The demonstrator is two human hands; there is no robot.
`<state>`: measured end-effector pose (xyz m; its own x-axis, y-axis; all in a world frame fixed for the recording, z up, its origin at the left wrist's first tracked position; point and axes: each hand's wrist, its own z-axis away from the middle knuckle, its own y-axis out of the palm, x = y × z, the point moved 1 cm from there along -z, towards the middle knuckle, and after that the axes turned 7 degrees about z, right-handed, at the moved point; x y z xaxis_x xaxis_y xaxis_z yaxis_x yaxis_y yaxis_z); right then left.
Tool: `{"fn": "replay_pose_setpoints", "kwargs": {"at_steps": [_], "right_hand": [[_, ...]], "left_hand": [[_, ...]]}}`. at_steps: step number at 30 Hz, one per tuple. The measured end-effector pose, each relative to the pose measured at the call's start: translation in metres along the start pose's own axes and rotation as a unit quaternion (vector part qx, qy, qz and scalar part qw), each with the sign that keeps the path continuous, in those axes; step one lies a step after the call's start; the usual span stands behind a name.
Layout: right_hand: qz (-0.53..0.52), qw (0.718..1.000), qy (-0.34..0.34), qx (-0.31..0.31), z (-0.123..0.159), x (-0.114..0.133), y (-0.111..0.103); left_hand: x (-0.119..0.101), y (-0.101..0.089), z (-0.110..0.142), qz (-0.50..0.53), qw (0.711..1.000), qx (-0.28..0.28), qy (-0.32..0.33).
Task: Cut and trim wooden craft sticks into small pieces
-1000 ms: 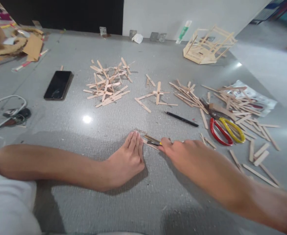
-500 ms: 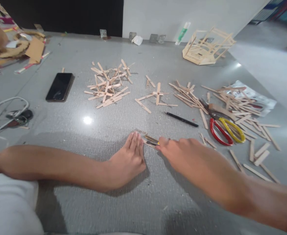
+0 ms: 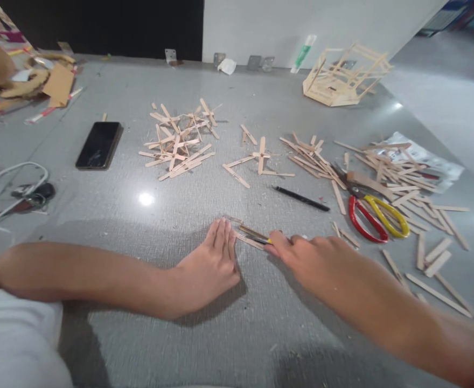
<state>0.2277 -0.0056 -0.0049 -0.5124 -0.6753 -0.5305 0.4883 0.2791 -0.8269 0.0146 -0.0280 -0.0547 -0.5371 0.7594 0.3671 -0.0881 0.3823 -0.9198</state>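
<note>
My left hand (image 3: 215,267) presses its bunched fingertips down on a thin wooden stick (image 3: 250,242) lying on the grey table. My right hand (image 3: 301,250) is closed around a utility knife (image 3: 258,236) with a yellow part near its front. The knife's blade points left and lies over the stick, just right of my left fingertips. The left end of the stick is hidden under those fingers, and most of the knife's handle is covered by my right hand. A sliver of wood (image 3: 234,219) lies just beyond my fingertips.
Beyond my hands lie a black pen (image 3: 301,198), crossed wooden sticks (image 3: 176,145) and a phone (image 3: 99,144). Scissors (image 3: 368,215) with red and yellow handles rest by loose sticks (image 3: 406,178) on the right. A stick frame (image 3: 336,89) stands at the back right.
The knife in my right hand moved slightly left along the stick, then back right. My left hand has stayed in place, pressing on the stick.
</note>
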Motion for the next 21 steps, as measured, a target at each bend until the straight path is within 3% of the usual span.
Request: {"fn": "replay_pose_setpoints", "kwargs": {"at_steps": [21], "right_hand": [[-0.014, 1.000, -0.002, 0.027, -0.0021, 0.0014, 0.0006]], "left_hand": [[0.0017, 0.0000, 0.0021, 0.003, 1.000, -0.017, 0.003]]}}
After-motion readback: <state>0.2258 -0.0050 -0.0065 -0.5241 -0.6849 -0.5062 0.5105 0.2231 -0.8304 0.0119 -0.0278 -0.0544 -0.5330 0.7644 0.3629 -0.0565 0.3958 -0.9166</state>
